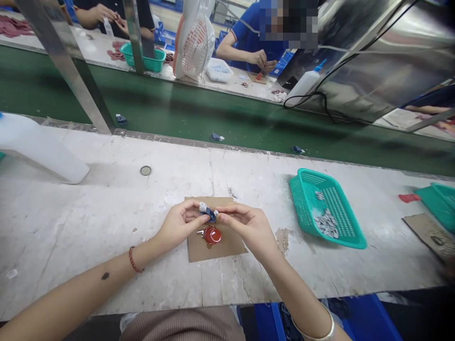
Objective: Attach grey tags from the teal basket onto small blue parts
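Between my two hands is a small dark blue piece (209, 215) with whitish-grey ends. My left hand (183, 220) pinches its left side between thumb and fingers. The fingertips of my right hand (245, 220) are closed at its right side, on a small whitish bit. Both hands are just above a brown cardboard sheet (199, 253) on the bench. Below the piece, a round red-orange cap or dish (212, 235) sits on the cardboard, with a small metallic-looking bit at its left. What the piece is, I cannot make out.
A green basket (298, 208) with small grey pieces stands at the right. A white bottle (46, 151) leans at the left; a bottle cap (145, 170) lies nearby. Several blue pieces lie on the green conveyor belt (170, 113). A co-worker (245, 42) works across it beside a fan (195, 42).
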A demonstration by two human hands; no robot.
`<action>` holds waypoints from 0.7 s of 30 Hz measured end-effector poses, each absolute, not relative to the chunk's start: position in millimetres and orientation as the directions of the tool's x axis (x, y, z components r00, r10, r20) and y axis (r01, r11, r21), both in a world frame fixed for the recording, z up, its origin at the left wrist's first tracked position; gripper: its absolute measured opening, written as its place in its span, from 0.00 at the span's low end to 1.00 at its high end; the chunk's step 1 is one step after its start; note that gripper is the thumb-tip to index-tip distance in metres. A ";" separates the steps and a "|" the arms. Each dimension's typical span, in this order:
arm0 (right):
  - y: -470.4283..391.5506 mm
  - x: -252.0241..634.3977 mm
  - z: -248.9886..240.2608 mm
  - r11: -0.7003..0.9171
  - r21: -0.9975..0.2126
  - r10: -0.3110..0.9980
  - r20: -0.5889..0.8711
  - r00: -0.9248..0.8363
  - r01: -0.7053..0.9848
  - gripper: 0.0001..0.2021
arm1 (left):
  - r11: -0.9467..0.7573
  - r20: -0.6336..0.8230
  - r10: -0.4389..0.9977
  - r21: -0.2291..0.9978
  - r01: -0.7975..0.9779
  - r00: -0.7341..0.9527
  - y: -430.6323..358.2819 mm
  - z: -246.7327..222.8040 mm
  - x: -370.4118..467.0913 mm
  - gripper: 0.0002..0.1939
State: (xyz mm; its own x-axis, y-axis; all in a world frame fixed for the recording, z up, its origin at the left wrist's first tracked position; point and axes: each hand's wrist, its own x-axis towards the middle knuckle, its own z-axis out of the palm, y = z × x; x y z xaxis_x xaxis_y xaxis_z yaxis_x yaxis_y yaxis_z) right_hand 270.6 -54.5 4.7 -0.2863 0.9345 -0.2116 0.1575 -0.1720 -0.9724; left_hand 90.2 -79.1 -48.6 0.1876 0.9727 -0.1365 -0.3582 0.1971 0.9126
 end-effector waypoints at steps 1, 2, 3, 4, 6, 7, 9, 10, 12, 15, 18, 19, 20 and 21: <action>-54.0 269.1 4.4 -0.168 -0.973 0.933 -0.208 -0.295 0.157 0.09 | 0.197 -0.137 0.973 0.912 -0.361 0.187 -78.9 -48.4 89.9 0.11; -53.7 268.0 3.9 -0.160 -0.974 0.932 -0.203 -0.301 0.159 0.10 | 0.199 -0.138 0.973 0.911 -0.362 0.187 -78.7 -48.2 89.7 0.11; -53.5 267.1 3.3 -0.150 -0.975 0.933 -0.194 -0.303 0.164 0.10 | 0.200 -0.139 0.972 0.910 -0.363 0.187 -78.6 -47.9 89.5 0.11; -53.4 266.3 2.7 -0.139 -0.975 0.935 -0.187 -0.302 0.172 0.10 | 0.201 -0.140 0.972 0.910 -0.364 0.187 -78.6 -47.6 89.4 0.11; -53.8 265.3 1.5 -0.120 -0.974 0.938 -0.174 -0.299 0.191 0.11 | 0.201 -0.138 0.972 0.908 -0.368 0.191 -78.9 -47.4 89.3 0.10; -54.1 264.9 1.0 -0.109 -0.973 0.939 -0.168 -0.300 0.202 0.11 | 0.198 -0.134 0.972 0.907 -0.371 0.192 -79.3 -47.5 89.4 0.10; -54.6 264.4 0.5 -0.084 -0.970 0.942 -0.152 -0.300 0.230 0.10 | 0.193 -0.128 0.973 0.907 -0.374 0.194 -80.2 -48.4 89.6 0.09; -54.5 264.3 0.5 -0.073 -0.967 0.942 -0.146 -0.301 0.243 0.10 | 0.194 -0.128 0.972 0.908 -0.371 0.195 -80.6 -49.0 89.7 0.09; -53.3 264.7 0.7 -0.080 -0.965 0.937 -0.159 -0.312 0.252 0.10 | 0.194 -0.130 0.973 0.910 -0.366 0.192 -80.9 -50.1 89.8 0.09; -49.4 266.4 1.0 -0.222 -0.959 0.892 -0.273 -0.360 0.179 0.11 | 0.176 -0.117 0.978 0.910 -0.375 0.175 -79.7 -49.4 89.4 0.09; -46.9 266.3 2.3 -0.376 -0.923 0.821 -0.372 -0.433 0.081 0.14 | 0.153 -0.096 0.982 0.912 -0.381 0.163 -78.5 -43.8 88.1 0.09; -47.2 265.2 3.1 -0.393 -0.918 0.812 -0.373 -0.448 0.053 0.15 | 0.144 -0.090 0.983 0.919 -0.368 0.160 -78.7 -40.9 87.6 0.09; -48.3 263.3 4.1 -0.391 -0.920 0.813 -0.359 -0.457 0.027 0.15 | 0.133 -0.084 0.984 0.929 -0.346 0.154 -79.2 -37.8 87.1 0.08; -50.0 260.7 5.1 -0.377 -0.926 0.821 -0.337 -0.460 0.006 0.16 | 0.118 -0.075 0.987 0.941 -0.317 0.145 -80.0 -34.6 86.7 0.08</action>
